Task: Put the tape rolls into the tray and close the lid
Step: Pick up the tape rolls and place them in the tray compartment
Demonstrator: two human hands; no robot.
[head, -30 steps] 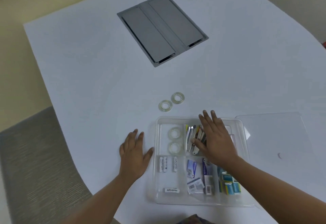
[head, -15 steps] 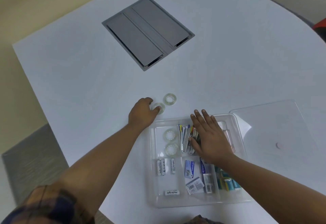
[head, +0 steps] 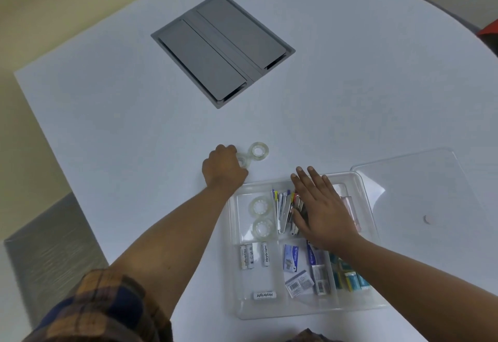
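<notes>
Left hand (head: 222, 169) fingers closed on a loose tape roll (head: 244, 160); right hand (head: 322, 209) lay flat, open, in the tray (head: 365, 196); next, lift it in

A white table (head: 134, 115) with a grey hatch (head: 222, 48) set in it; beige floor (head: 32, 13), grey chair (head: 51, 250) at left.

left hand (head: 223, 169) curled on a tape roll (head: 244, 160) on the white table (head: 134, 115) | second roll (head: 259, 150) touching it | right hand (head: 322, 208) flat in clear tray (head: 366, 207) | two rolls (head: 260, 206) inside | lid (head: 420, 196) beside
</notes>
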